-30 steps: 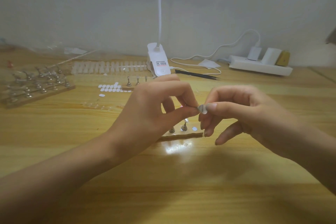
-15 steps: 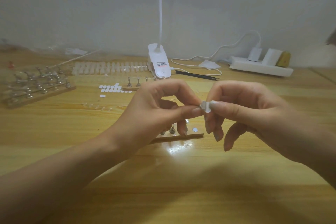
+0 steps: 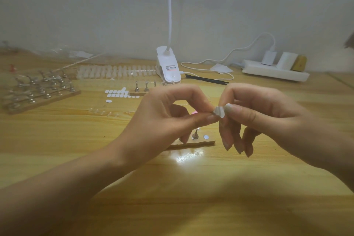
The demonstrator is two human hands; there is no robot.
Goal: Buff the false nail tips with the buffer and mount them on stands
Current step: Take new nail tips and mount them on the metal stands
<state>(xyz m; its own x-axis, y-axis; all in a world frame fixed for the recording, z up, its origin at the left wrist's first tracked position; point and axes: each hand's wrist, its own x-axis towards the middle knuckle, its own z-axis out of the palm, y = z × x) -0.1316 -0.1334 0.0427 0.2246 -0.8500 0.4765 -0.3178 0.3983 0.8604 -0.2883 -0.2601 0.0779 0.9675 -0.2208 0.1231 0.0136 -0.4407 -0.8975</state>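
One nail tip pinched; lamp label illegible

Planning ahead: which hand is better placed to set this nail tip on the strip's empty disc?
Probably left hand: both pinch the nail tip, yet its fingers reach the strip by the disc; right hand hangs beyond it.

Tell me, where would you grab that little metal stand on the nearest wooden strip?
Pinch the metal stand by its thin upper stem, coming down from above: it stands upright, and its base flares wide where it sits on the wooden strip.
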